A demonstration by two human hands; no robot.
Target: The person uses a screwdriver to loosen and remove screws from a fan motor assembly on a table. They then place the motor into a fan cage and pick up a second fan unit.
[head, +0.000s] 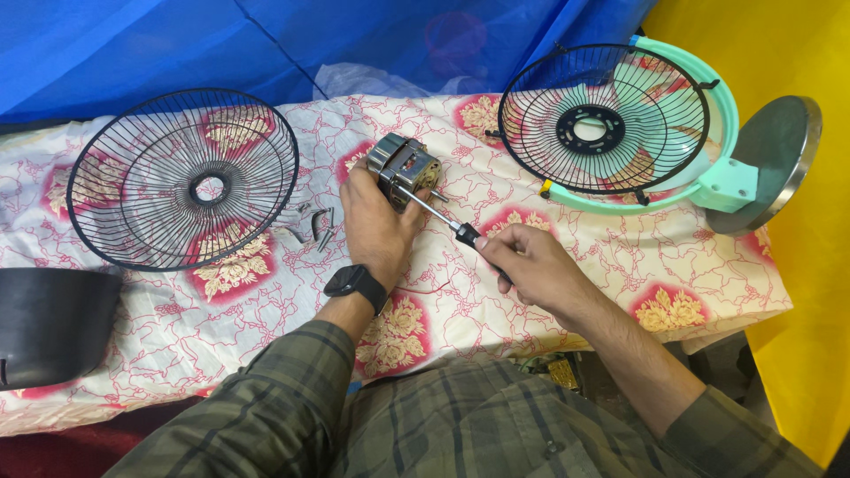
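On the floral-cloth counter (266, 310), left hand (376, 226) clasps the silver metal fan motor (403, 166); right hand (531, 265) grips the black-handled screwdriver (452, 226), shaft angled up-left into it.

Left hand (376, 226) grips the fan motor (403, 168) on the counter (266, 301); right hand (531, 265) holds the screwdriver (447, 221), tip against the motor.

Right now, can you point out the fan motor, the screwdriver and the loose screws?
fan motor (404, 166): head view, metal casing top.
screwdriver (436, 212): head view, mid shaft.
loose screws (320, 228): head view, the cluster on the cloth.
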